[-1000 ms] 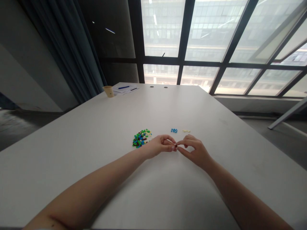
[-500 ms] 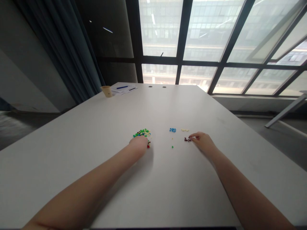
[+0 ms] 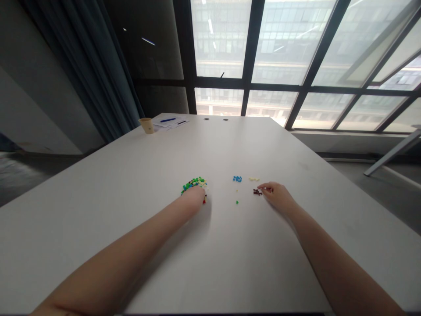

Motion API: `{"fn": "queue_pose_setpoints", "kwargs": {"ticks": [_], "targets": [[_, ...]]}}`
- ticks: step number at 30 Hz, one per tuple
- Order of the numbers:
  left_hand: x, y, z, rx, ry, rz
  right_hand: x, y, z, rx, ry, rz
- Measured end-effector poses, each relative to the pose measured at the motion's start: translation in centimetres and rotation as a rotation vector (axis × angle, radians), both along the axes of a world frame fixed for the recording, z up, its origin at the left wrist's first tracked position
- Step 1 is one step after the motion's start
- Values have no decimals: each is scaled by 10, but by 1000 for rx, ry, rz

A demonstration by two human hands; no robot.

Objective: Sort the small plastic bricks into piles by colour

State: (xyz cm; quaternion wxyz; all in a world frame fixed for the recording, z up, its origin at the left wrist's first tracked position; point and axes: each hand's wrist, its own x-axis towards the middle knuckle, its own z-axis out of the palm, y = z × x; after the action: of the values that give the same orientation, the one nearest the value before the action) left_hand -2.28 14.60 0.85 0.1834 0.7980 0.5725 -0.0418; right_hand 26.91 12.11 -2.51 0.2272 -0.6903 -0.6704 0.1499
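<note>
My left hand (image 3: 194, 196) lies over the near side of a mixed heap of small toy bricks (image 3: 197, 181), green, blue, yellow, red and dark. Its fingers are hidden behind the back of the hand, so whether it grips a brick does not show. At a small cluster of dark brown bricks (image 3: 256, 192), my right hand (image 3: 273, 192) has thumb and forefinger apart at the right edge, with nothing visible between them. Beyond lie a blue brick group (image 3: 237, 178) and a row of pale yellow bricks (image 3: 254, 179). A tiny yellow piece (image 3: 237, 191) and a green brick (image 3: 237, 202) lie between the hands.
A white table (image 3: 223, 149) carries everything. On its far left stand a tan paper cup (image 3: 147, 126) and papers (image 3: 171, 124) with a blue pen (image 3: 168, 120). Two round dark discs (image 3: 225, 120) sit near the far edge, before tall windows.
My left hand has shifted slightly right, uncovering more of the heap's left side. The dark brown bricks sit closer together, and my right fingertips have moved a little off them.
</note>
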Motion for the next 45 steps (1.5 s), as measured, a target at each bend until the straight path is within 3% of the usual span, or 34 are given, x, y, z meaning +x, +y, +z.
{"fn": "queue_pose_setpoints", "kwargs": {"ticks": [4, 12, 17, 22, 31, 35, 38, 41, 45], "targets": [[7, -2, 8, 3, 148, 16, -2, -2, 2, -20, 14, 3], [15, -9, 21, 56, 227, -33, -3, -3, 4, -33, 15, -6], [15, -7, 17, 188, 208, -172, -4, -3, 5, -19, 20, -17], [13, -3, 11, 186, 198, -220, -5, -4, 6, -3, 8, -4], [12, -1, 11, 123, 103, -215, -5, -4, 4, 32, 11, 27], [13, 0, 9, 178, 135, -216, -5, -4, 6, 24, 2, 25], [16, -2, 13, 236, 26, -224, -7, -5, 8, 28, 2, 29], [20, -7, 23, 80, -248, -229, -9, -6, 9, 49, 10, 41], [27, -14, 35, -453, -701, -77, -17, -12, 14, 97, 35, 79]]}}
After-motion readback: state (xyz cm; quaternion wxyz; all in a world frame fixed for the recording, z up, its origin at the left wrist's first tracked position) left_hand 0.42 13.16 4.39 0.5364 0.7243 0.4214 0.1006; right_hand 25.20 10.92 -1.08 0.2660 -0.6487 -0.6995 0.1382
